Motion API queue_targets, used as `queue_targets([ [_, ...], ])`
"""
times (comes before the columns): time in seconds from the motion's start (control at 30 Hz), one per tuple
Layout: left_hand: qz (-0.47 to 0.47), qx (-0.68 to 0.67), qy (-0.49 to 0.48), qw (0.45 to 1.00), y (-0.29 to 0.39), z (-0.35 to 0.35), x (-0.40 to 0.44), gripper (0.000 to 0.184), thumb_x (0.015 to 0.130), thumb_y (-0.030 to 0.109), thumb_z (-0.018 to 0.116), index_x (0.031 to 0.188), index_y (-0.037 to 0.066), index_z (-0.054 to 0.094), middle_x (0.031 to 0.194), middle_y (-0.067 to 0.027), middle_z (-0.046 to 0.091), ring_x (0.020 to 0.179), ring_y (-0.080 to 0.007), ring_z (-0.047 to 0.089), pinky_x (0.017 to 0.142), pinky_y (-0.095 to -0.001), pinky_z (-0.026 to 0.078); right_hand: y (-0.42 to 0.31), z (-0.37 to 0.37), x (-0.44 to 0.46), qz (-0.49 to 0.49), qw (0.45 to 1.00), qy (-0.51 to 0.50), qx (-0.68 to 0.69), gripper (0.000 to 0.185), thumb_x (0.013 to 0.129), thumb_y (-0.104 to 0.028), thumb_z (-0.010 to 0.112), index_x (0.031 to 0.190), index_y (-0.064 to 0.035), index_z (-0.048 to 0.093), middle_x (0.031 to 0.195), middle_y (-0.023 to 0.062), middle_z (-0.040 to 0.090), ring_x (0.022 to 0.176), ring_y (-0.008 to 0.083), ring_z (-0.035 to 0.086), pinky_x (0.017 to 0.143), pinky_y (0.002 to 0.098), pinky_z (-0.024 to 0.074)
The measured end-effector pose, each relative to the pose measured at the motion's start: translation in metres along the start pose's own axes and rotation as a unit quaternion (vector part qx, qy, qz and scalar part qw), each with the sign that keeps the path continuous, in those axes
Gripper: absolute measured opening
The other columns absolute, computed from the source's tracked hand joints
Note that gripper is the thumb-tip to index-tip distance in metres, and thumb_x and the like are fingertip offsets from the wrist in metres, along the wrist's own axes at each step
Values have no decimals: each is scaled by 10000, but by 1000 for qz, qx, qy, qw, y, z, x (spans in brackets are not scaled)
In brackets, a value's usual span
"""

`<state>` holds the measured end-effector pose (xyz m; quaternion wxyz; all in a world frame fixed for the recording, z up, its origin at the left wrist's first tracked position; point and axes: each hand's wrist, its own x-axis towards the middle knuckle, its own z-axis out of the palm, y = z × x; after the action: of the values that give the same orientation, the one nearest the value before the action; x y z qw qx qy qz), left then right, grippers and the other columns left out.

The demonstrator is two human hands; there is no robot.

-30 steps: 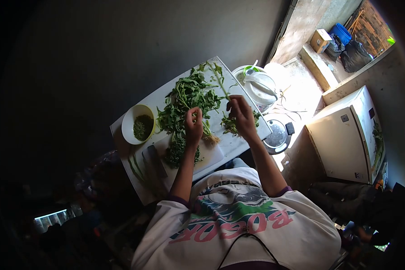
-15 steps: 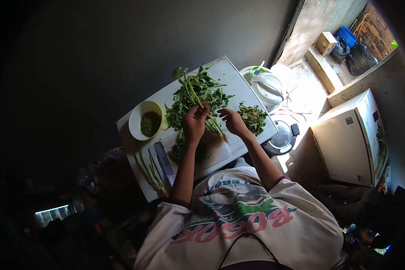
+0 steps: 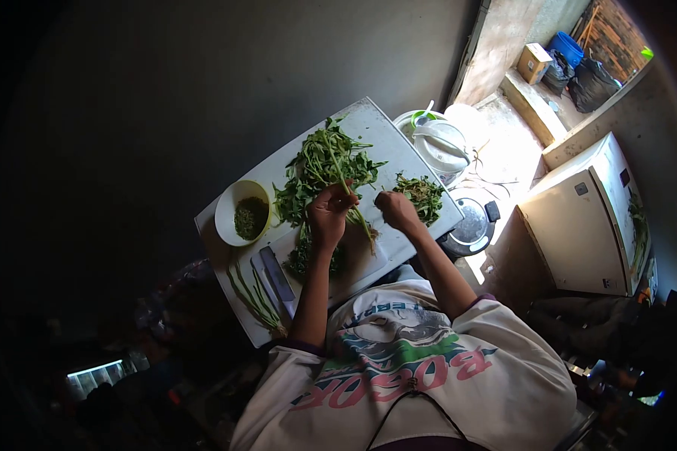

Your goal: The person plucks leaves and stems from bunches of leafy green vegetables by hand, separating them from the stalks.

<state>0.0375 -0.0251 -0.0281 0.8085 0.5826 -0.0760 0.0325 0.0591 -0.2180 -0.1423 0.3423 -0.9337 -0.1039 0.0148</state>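
My left hand [image 3: 329, 215] is closed around a bunch of long green stems [image 3: 361, 218], with pale roots pointing toward me and the upper part lying over the leaf pile. Just right of the stems, my right hand [image 3: 399, 211] has its fingers curled together; whatever they pinch is too small to make out. Beyond both hands spreads a pile of leafy greens [image 3: 323, 158]. Beside my right hand lies a smaller heap of trimmings [image 3: 421, 197]. Under my left forearm, chopped greens [image 3: 301, 259] rest on a white cutting board [image 3: 365, 263].
A bowl [image 3: 229, 218] of chopped greens stands at the table's left. A wide-bladed knife [image 3: 276, 278] lies beside spring onions [image 3: 252, 301] near the left edge. Past the right edge are a lidded pot [image 3: 470, 225], a white appliance [image 3: 440, 150] and a small fridge [image 3: 579, 218].
My right hand's fingers, extended before, have curled in, and the hand sits slightly lower. My left hand still grips the stems, which have shifted slightly. The whole view has turned a little.
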Motion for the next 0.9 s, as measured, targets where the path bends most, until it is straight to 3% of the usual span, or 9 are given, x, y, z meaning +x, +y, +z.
queue_targets([
  [0.03, -4, -2, -4, 1000, -1, 5, -1, 300, 864, 5, 752, 1145, -44, 662, 976, -56, 691, 824, -99, 658, 792, -256, 551, -12, -30, -7, 100, 992, -72, 33, 240, 818, -94, 595, 1013, -128, 730, 874, 182, 709, 829, 360, 697, 726, 447, 557],
  [0.13, -22, -19, -16, 999, -6, 21, 0, 266, 825, -3, 785, 1066, -28, 676, 943, -62, 704, 822, -105, 663, 774, -258, 556, -6, -70, -16, 59, 997, -22, 55, 260, 915, -188, 606, 1146, -165, 723, 883, 152, 734, 785, 307, 716, 741, 428, 564],
  [0.2, -26, 4, -19, 999, -13, 31, 0, 257, 807, -1, 800, 1033, -17, 678, 910, -54, 708, 820, -108, 668, 764, -255, 559, -24, -102, -19, 54, 957, -35, 282, 391, 978, -349, 617, 1236, -59, 666, 1000, 118, 724, 885, 177, 704, 755, 338, 561],
  [0.27, -37, 15, -22, 999, -21, 40, 2, 234, 803, -23, 793, 1007, -8, 680, 920, -52, 705, 823, -108, 668, 765, -248, 556, -51, -133, -30, 67, 856, -84, 505, 402, 966, -319, 651, 1237, -23, 659, 1057, 119, 712, 913, 148, 688, 766, 291, 549],
  [0.4, -2, -47, -38, 998, -33, 58, 5, 215, 803, -53, 777, 979, 2, 667, 910, -46, 693, 816, -107, 661, 755, -248, 547, -62, -135, -36, 1, 883, -12, 470, 364, 961, -281, 686, 1197, -5, 662, 983, 45, 697, 843, 105, 655, 748, 269, 537],
  [0.5, -4, -30, -50, 998, -34, 65, 10, 212, 822, -41, 768, 999, 2, 659, 906, -49, 687, 807, -115, 657, 746, -259, 549, -44, -120, -36, 40, 874, 69, 479, 207, 930, -209, 703, 989, -12, 733, 770, 43, 707, 669, 120, 661, 632, 278, 524],
  [0.6, -15, -49, 20, 998, -36, 67, 19, 205, 844, -17, 761, 1019, 3, 654, 897, -52, 680, 796, -122, 651, 728, -268, 553, -20, -125, -45, 46, 936, 7, 348, 181, 934, -197, 696, 990, -28, 732, 750, 69, 697, 657, 107, 653, 616, 287, 515],
  [0.77, -5, 6, 35, 999, -35, 66, 22, 212, 838, 22, 785, 1008, 16, 659, 905, -37, 679, 759, -108, 631, 681, -245, 530, -27, -164, -49, 67, 983, 1, 172, 433, 879, -112, 696, 1302, -61, 616, 1049, 132, 708, 867, 296, 688, 803, 364, 543],
  [0.9, 5, 65, 22, 998, -43, 77, 19, 243, 804, 37, 821, 991, 36, 667, 896, -16, 674, 735, -84, 621, 663, -227, 509, -24, -166, -38, -47, 992, 90, 72, 457, 912, -126, 664, 1355, -61, 573, 1137, 141, 696, 864, 267, 700, 789, 376, 560],
])
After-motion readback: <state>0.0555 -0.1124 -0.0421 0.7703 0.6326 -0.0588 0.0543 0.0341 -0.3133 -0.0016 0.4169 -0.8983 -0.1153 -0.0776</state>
